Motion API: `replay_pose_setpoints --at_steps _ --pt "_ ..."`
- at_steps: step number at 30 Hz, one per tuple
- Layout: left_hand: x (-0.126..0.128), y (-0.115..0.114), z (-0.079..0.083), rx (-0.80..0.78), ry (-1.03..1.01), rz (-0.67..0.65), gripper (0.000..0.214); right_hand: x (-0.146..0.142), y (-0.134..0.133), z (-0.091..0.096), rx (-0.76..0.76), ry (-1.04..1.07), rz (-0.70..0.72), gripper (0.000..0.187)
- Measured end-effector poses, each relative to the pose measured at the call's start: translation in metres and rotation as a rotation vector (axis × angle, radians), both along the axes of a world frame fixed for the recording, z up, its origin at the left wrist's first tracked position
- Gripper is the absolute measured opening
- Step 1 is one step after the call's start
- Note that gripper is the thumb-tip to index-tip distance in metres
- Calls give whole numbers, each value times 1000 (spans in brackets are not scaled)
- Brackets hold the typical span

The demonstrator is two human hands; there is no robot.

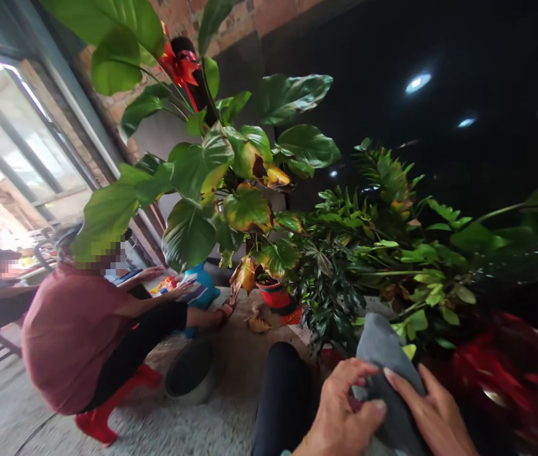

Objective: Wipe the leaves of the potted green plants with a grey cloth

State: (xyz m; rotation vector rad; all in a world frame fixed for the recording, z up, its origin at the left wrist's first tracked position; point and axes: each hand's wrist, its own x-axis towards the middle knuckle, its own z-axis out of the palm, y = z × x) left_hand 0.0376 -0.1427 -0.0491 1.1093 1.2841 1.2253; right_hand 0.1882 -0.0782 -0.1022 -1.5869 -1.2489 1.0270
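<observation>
Grey cloth point(383, 354) held near-vertical, long axis up, tip pointing up, lower end cut off by frame bottom. L hand point(340, 411) curled, fingers pinching its left side; R hand point(435, 405) part open, fingertips point(395, 378) on its right side, can't tell if gripping. Dark trouser leg point(283, 396) just left; red blur point(501, 380) right, unclear. Farther: red pot point(273, 294), leafy plants point(188, 234), co-worker in maroon top point(74, 335) squatting on red stool point(107, 405).

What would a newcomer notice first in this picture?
The big broad-leaved plant in a red pot fills the centre, with a red bow at its top. At the bottom right, the left hand and right hand hold a grey cloth. A co-worker crouches at left.
</observation>
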Motion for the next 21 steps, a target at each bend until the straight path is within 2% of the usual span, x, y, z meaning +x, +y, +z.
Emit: replay_pose_setpoints --at_steps 2,5,8,11,14,17,21 --pt "7 2 -6 -42 -104 -87 74 -1 -4 -6 59 -66 92 59" --pt "18 5 -14 -26 -333 -99 89 -4 -10 -18 327 -218 278 46" --pt "26 3 -16 -19 -531 5 75 -13 -19 -32 672 -427 305 36" --pt "25 0 -15 -110 -597 104 57 -22 -31 -44 928 -581 297 43" --pt "21 1 -19 -197 -605 198 52 -26 -39 -51 1036 -686 338 48" --pt "20 4 -22 -265 -613 309 47 -24 -41 -53 1078 -763 357 43" --pt "21 8 -19 -396 -644 437 37 -28 -42 -49 1096 -742 412 38"
